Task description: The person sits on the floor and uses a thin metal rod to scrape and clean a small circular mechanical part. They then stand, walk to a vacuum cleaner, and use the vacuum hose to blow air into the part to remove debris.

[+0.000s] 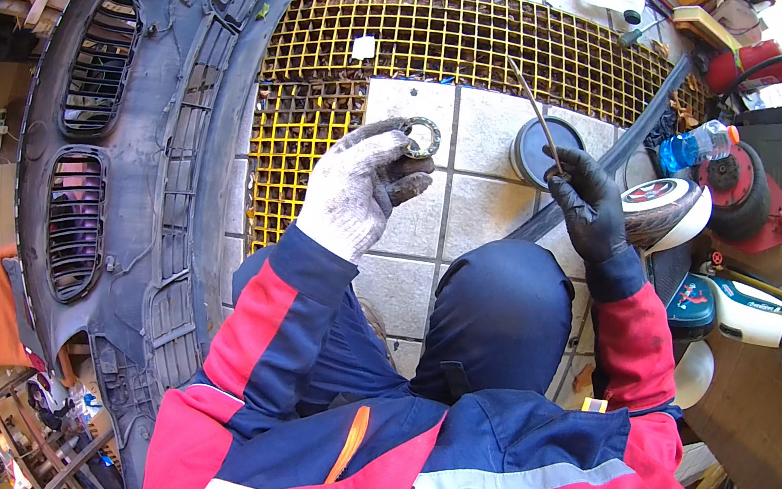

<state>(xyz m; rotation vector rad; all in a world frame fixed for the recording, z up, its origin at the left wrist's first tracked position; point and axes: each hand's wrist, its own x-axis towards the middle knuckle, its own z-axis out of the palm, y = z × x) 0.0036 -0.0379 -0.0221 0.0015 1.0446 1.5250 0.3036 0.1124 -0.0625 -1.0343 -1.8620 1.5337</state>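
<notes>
My left hand [360, 179], in a pale knit glove with dark grey coated fingers, grips a small ring-shaped metal part [436, 140] between thumb and fingers. The ring stands with its round opening facing me, though its finer details are too small to make out. To the right, my right hand [587, 201] wears a black glove and pinches a thin brownish rod [537, 102] near its lower end. This rod slants up and to the left, its far tip over the yellow grating, apart from the ring. Beside my right hand sits a round container with a dark grey lid [568, 142].
A large dark car bumper [154, 108] with two grilles stands along the left. Yellow grating [394, 22] covers part of the tiled floor [477, 212]. On the right are a blue-liquid bottle [690, 150], a long dark strip [648, 116], and a red wheeled frame [779, 217].
</notes>
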